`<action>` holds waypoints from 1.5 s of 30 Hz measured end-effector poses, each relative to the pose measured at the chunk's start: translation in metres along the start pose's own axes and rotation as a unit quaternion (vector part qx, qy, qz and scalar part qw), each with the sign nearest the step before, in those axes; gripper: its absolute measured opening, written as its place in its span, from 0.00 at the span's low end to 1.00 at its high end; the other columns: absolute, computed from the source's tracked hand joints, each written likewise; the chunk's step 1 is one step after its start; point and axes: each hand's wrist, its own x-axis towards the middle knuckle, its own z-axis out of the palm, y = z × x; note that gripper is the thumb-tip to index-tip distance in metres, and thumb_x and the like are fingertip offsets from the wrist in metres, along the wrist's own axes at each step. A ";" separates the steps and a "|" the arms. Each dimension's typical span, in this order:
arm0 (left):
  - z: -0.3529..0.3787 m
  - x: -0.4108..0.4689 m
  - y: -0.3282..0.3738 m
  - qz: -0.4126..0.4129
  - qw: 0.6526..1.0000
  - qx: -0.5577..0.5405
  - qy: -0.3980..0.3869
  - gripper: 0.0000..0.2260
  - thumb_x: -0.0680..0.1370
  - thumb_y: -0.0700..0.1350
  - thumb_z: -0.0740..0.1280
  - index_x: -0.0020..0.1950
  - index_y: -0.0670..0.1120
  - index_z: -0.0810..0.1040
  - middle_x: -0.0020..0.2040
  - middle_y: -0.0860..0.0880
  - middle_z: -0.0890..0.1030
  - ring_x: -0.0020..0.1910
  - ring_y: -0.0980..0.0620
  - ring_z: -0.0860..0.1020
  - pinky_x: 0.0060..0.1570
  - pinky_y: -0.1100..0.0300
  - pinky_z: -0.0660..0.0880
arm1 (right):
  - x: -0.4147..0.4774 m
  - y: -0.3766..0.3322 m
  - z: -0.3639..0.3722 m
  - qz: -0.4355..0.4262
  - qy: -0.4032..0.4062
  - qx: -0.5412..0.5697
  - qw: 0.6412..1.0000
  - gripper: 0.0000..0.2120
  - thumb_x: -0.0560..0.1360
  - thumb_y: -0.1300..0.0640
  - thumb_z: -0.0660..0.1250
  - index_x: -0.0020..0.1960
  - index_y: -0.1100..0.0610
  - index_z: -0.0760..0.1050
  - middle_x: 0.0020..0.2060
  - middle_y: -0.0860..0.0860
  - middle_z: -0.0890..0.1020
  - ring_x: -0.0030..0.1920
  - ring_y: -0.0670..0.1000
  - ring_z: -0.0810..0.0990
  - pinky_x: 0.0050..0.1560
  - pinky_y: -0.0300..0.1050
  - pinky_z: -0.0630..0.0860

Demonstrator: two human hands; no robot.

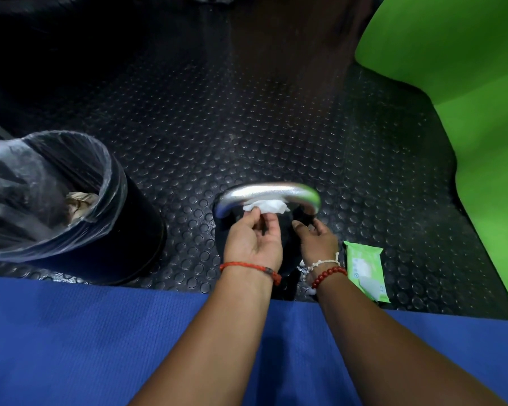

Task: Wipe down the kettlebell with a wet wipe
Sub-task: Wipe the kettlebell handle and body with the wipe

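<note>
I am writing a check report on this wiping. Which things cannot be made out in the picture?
1. Kettlebell body, head view: black against the dark floor, covered by the left hand and right hand.
2. Wet wipe: partly hidden by the left hand.
3. Wipe pack print: too small to read.
4. Bin: cut off by the left edge.

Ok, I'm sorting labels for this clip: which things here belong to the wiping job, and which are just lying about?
In the job:
kettlebell
wet wipe, pinched by the left hand against the handle
right hand, resting on the kettlebell
wipe pack

Lying about:
lined bin, untouched
blue mat
green pad
</note>
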 end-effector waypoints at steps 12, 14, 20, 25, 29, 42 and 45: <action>0.005 0.002 0.004 0.020 0.999 0.009 0.028 0.05 0.79 0.32 0.60 0.45 0.36 0.74 0.42 0.44 0.76 0.40 0.51 0.75 0.48 0.59 0.75 | 0.007 0.004 0.000 -0.005 0.008 -0.045 0.999 0.19 0.69 0.54 0.74 0.59 0.56 0.78 0.50 0.56 0.83 0.49 0.53 0.82 0.54 0.48 0.78; 0.002 -0.001 0.000 0.014 1.000 0.009 0.018 0.04 0.78 0.32 0.61 0.46 0.36 0.74 0.43 0.43 0.76 0.41 0.51 0.76 0.47 0.59 0.76 | 0.007 0.004 0.000 -0.005 0.008 -0.035 0.999 0.19 0.70 0.56 0.73 0.60 0.58 0.77 0.50 0.57 0.83 0.48 0.54 0.82 0.53 0.48 0.79; 0.005 -0.001 0.000 0.020 0.999 0.005 0.028 0.05 0.79 0.32 0.60 0.45 0.37 0.74 0.42 0.44 0.75 0.40 0.52 0.74 0.45 0.59 0.76 | 0.005 0.002 0.001 0.001 0.010 -0.011 1.000 0.19 0.70 0.58 0.73 0.60 0.59 0.77 0.49 0.57 0.83 0.47 0.54 0.82 0.52 0.47 0.79; 0.000 -0.002 0.000 0.010 1.000 0.008 0.017 0.04 0.78 0.32 0.61 0.46 0.37 0.74 0.43 0.45 0.75 0.40 0.52 0.75 0.37 0.64 0.78 | 0.003 0.001 0.001 0.012 0.003 0.020 1.000 0.17 0.71 0.59 0.73 0.59 0.60 0.78 0.49 0.56 0.84 0.46 0.54 0.83 0.51 0.47 0.80; 0.004 0.001 0.001 0.020 0.999 0.002 0.027 0.05 0.79 0.32 0.60 0.44 0.37 0.74 0.42 0.44 0.75 0.40 0.52 0.74 0.44 0.60 0.77 | 0.002 0.001 0.001 0.016 0.008 0.020 1.000 0.15 0.71 0.59 0.73 0.57 0.60 0.79 0.48 0.56 0.84 0.45 0.54 0.83 0.50 0.46 0.79; 0.003 -0.001 0.002 0.010 1.000 -0.001 0.023 0.04 0.79 0.32 0.60 0.46 0.36 0.74 0.42 0.44 0.75 0.40 0.52 0.75 0.37 0.62 0.78 | 0.006 0.004 0.001 0.010 0.006 0.012 1.000 0.16 0.70 0.58 0.73 0.57 0.60 0.79 0.47 0.55 0.84 0.46 0.54 0.83 0.51 0.47 0.80; 0.004 -0.001 0.001 0.011 1.000 -0.006 0.026 0.05 0.79 0.32 0.60 0.45 0.36 0.74 0.42 0.44 0.75 0.40 0.52 0.75 0.39 0.60 0.77 | 0.004 0.003 0.001 0.012 0.006 0.015 1.000 0.15 0.70 0.58 0.73 0.56 0.59 0.79 0.46 0.55 0.84 0.45 0.53 0.83 0.50 0.46 0.80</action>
